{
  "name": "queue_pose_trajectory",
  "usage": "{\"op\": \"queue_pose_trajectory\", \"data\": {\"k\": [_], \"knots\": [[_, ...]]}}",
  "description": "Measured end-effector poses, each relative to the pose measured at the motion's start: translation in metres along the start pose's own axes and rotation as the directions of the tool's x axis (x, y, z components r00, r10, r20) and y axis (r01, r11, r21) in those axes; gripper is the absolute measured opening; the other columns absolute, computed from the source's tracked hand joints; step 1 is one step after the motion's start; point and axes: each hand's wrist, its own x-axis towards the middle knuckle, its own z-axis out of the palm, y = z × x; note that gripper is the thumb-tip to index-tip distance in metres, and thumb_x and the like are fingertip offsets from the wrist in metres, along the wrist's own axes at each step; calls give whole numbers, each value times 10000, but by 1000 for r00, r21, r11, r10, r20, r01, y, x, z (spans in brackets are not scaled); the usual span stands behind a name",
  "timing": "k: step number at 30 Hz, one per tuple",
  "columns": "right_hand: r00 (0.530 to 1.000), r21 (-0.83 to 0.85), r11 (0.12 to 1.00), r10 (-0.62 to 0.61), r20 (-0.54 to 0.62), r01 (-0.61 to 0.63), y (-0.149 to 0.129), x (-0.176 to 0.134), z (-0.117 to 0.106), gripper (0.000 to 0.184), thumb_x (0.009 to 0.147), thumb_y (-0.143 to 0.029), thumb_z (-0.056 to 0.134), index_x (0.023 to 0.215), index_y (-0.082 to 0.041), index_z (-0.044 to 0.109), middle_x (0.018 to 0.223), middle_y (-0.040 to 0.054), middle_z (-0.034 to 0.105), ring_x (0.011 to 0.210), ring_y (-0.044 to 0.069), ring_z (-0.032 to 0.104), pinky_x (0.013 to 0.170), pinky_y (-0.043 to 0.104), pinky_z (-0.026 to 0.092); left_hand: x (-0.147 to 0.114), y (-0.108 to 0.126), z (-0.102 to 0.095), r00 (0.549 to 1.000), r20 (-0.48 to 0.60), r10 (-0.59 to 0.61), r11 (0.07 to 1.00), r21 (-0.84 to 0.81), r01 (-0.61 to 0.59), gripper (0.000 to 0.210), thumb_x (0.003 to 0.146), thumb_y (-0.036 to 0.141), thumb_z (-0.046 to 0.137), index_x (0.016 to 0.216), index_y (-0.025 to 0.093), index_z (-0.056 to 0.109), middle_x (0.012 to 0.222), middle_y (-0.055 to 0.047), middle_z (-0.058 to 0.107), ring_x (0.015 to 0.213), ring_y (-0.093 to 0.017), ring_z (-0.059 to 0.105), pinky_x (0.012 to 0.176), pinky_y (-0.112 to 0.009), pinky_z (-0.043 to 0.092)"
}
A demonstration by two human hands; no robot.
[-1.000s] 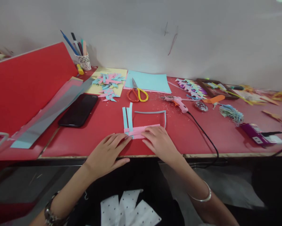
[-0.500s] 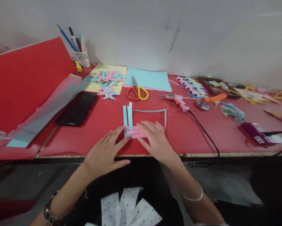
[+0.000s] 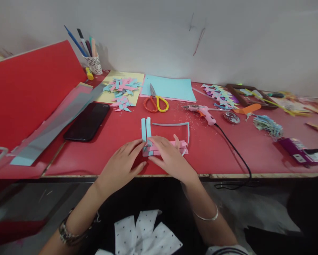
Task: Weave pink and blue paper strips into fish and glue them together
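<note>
Blue paper strips [image 3: 146,128] stand upright from pink paper strips [image 3: 182,147] that lie crosswise on the red table near its front edge. My left hand [image 3: 123,161] rests at the left end of the crossed strips, its fingers apart and their tips at the corner. Over the crossing lies my right hand [image 3: 169,156], fingers stretched out and pressing on the strips, which it partly hides. A thin bent grey-white strip [image 3: 171,124] lies just behind the right hand and runs down its right side.
Scissors [image 3: 156,102] lie behind the strips, before blue paper [image 3: 169,88]. To the right are a pink glue gun [image 3: 203,111] with a black cord and a purple socket box [image 3: 298,152]. A phone [image 3: 87,121] and a pen cup [image 3: 94,64] are on the left.
My right hand has slid left along the pink strips toward my left hand, uncovering their right ends. The two blue strips now stand closer together.
</note>
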Motion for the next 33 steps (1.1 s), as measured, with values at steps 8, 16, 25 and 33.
{"op": "queue_pose_trajectory", "data": {"k": [8, 16, 25, 33], "knots": [[995, -93, 994, 53, -87, -61, 26, -24, -17, 207, 843, -246, 455, 1010, -248, 576, 1135, 52, 583, 1099, 202, 494, 972, 439, 218, -3, 0, -2, 976, 8, 217, 976, 27, -217, 376, 858, 310, 378, 1203, 201, 481, 1195, -106, 526, 1090, -233, 504, 901, -393, 443], [991, -120, 989, 68, -117, -82, 38, -27, -17, 141, 835, -204, 473, 888, -230, 601, 993, 26, 621, 973, 180, 547, 901, 396, 239, 2, 4, -6, 976, 57, 211, 977, -25, -210, 351, 851, 372, 411, 1107, 162, 530, 1081, -100, 601, 1003, -221, 549, 852, -363, 465], [961, -229, 957, 119, -248, -178, 29, -36, -16, 249, 813, -303, 492, 1017, -183, 567, 1041, 106, 553, 974, 244, 509, 814, 385, 375, 20, 3, -1, 999, 32, 23, 992, -127, -19, 275, 823, 324, 487, 1065, 197, 523, 968, -52, 640, 873, -189, 593, 717, -289, 478], [915, -228, 923, 226, -333, -311, 23, -44, -7, 321, 812, -252, 468, 1113, -138, 478, 975, 129, 571, 936, 266, 522, 774, 404, 444, 31, 4, 1, 999, 26, 33, 983, -183, -28, 204, 806, 350, 519, 896, 184, 597, 801, -23, 623, 727, -151, 578, 597, -230, 434]]}}
